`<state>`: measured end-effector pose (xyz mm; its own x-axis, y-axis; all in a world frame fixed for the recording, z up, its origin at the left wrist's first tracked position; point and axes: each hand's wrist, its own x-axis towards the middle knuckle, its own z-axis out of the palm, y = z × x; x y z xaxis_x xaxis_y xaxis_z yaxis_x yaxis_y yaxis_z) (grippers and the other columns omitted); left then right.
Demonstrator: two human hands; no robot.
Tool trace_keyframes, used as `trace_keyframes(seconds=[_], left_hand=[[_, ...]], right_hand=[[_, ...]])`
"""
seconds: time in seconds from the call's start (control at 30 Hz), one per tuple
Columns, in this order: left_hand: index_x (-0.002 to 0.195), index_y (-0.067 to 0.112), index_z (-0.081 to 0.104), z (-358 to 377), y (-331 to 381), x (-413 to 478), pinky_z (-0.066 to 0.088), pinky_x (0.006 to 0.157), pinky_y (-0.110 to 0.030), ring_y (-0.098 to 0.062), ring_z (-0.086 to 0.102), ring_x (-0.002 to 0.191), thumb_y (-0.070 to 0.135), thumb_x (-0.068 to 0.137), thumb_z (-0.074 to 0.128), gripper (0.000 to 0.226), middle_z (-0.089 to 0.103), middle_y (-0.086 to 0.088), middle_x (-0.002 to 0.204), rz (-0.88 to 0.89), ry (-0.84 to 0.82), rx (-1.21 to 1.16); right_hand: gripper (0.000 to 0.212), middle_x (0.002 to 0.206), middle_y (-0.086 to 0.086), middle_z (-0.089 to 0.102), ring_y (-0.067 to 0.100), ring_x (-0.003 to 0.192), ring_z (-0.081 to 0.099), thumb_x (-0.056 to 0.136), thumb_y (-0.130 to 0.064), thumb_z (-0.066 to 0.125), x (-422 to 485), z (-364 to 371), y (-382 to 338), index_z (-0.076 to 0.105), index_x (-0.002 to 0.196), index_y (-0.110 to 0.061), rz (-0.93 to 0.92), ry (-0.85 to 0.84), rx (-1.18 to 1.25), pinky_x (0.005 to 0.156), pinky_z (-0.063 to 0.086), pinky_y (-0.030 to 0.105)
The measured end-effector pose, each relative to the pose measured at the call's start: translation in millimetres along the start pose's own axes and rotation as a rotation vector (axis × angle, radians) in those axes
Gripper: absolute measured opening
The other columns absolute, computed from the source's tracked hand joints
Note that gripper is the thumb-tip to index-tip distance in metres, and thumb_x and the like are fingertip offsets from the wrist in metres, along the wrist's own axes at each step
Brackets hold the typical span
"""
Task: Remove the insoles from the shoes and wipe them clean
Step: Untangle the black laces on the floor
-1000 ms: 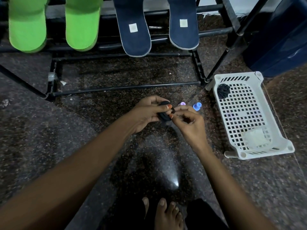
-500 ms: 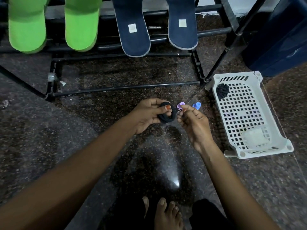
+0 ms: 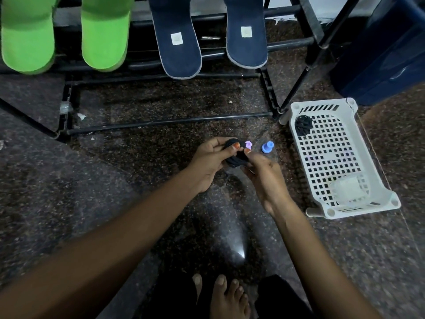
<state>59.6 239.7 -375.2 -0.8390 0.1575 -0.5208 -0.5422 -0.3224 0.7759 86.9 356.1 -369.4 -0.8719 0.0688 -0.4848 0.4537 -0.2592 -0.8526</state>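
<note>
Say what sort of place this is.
Probably a home entryway or storage corner: a black shoe rack holding green insoles and navy insoles, a speckled stone floor, a white plastic basket beside it.

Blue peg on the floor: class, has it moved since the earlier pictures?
No. The blue peg lies where it did, just left of the basket's far-left corner and on the near side of the rack bar.

The floor (image 3: 138, 171) under me is polished speckled stone, glossy enough to mirror a light, and the rack (image 3: 170, 122) is black metal tubing with a dull sheen. The green insoles (image 3: 27, 35) look like matt foam and the navy insoles (image 3: 177, 54) cloth-faced. The basket (image 3: 333, 157) is smooth white plastic, and the black cord (image 3: 234, 161) I hold is matt.
</note>
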Motion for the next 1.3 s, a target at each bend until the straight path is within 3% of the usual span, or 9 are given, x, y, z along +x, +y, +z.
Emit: trace_keyframes(seconds=[0.13,0.23,0.4,0.6,0.67,0.8,1.03,1.13,1.3], left_hand=[[0.086,0.016,0.059,9,-4,5,0.050,0.068,-0.017,0.001,0.063,0.066,-0.001,0.091,0.055,0.018,0.069,0.012,0.068,0.040,-0.032,0.088],[0.089,0.017,0.059,16,-4,7,0.052,0.065,-0.016,-0.001,0.062,0.072,-0.002,0.090,0.058,0.020,0.065,0.004,0.084,0.048,-0.062,0.147],[0.092,0.012,0.057,34,-8,16,0.054,0.067,-0.018,-0.009,0.060,0.079,-0.007,0.089,0.056,0.020,0.061,-0.002,0.087,0.040,-0.089,0.178],[0.112,0.006,0.053,66,-10,30,0.052,0.073,-0.018,-0.008,0.059,0.081,-0.003,0.090,0.058,0.024,0.061,-0.001,0.088,0.001,-0.076,0.227],[0.115,0.006,0.054,72,-9,35,0.050,0.078,-0.019,-0.008,0.059,0.084,-0.002,0.091,0.058,0.025,0.061,0.000,0.092,-0.018,-0.064,0.240],[0.109,0.012,0.055,75,-10,38,0.050,0.076,-0.017,-0.006,0.060,0.085,-0.002,0.090,0.059,0.024,0.063,0.002,0.093,-0.028,-0.088,0.271],[0.092,0.022,0.057,63,-14,35,0.049,0.075,-0.017,-0.004,0.060,0.077,0.000,0.091,0.057,0.021,0.064,0.004,0.088,-0.067,-0.075,0.287],[0.092,0.021,0.057,58,-14,36,0.049,0.074,-0.018,-0.006,0.059,0.075,0.002,0.091,0.058,0.019,0.063,0.001,0.088,-0.072,-0.057,0.274],[0.098,0.018,0.058,53,-14,36,0.051,0.067,-0.012,-0.006,0.059,0.075,0.002,0.092,0.056,0.017,0.063,-0.002,0.092,-0.079,-0.046,0.287]], right_hand=[[0.016,0.075,-0.004,0.071,0.004,0.071,0.065,0.088,-0.005,0.057,3,-10,-5,0.066,0.101,-0.005,-0.003,0.042,0.036,0.060,0.050,0.014],[0.013,0.066,-0.008,0.069,0.002,0.064,0.063,0.086,-0.002,0.058,6,-20,-13,0.065,0.094,-0.010,-0.013,0.086,0.052,0.058,0.051,0.013],[0.015,0.064,-0.006,0.069,0.004,0.058,0.062,0.085,0.003,0.057,8,-36,-23,0.063,0.090,-0.010,0.019,0.120,0.192,0.050,0.048,0.013],[0.014,0.060,-0.004,0.069,0.005,0.050,0.062,0.085,0.004,0.057,20,-62,-38,0.062,0.087,-0.009,0.007,0.217,0.235,0.043,0.045,0.014],[0.014,0.060,-0.006,0.068,0.003,0.051,0.062,0.085,0.003,0.058,31,-78,-46,0.061,0.083,-0.011,-0.037,0.284,0.213,0.045,0.046,0.014],[0.011,0.080,0.002,0.066,0.007,0.061,0.061,0.083,0.000,0.062,65,-120,-63,0.060,0.080,-0.011,-0.097,0.447,0.155,0.054,0.047,0.015],[0.019,0.074,0.006,0.062,0.014,0.060,0.058,0.080,0.000,0.067,122,-166,-70,0.055,0.068,-0.009,-0.092,0.654,0.011,0.052,0.050,0.021],[0.019,0.091,0.015,0.066,0.015,0.059,0.058,0.078,-0.002,0.069,137,-173,-68,0.057,0.065,-0.010,-0.054,0.712,-0.060,0.056,0.052,0.024],[0.023,0.094,0.011,0.065,0.013,0.065,0.058,0.080,-0.004,0.068,149,-173,-71,0.054,0.062,-0.011,-0.081,0.793,-0.179,0.058,0.051,0.016]])
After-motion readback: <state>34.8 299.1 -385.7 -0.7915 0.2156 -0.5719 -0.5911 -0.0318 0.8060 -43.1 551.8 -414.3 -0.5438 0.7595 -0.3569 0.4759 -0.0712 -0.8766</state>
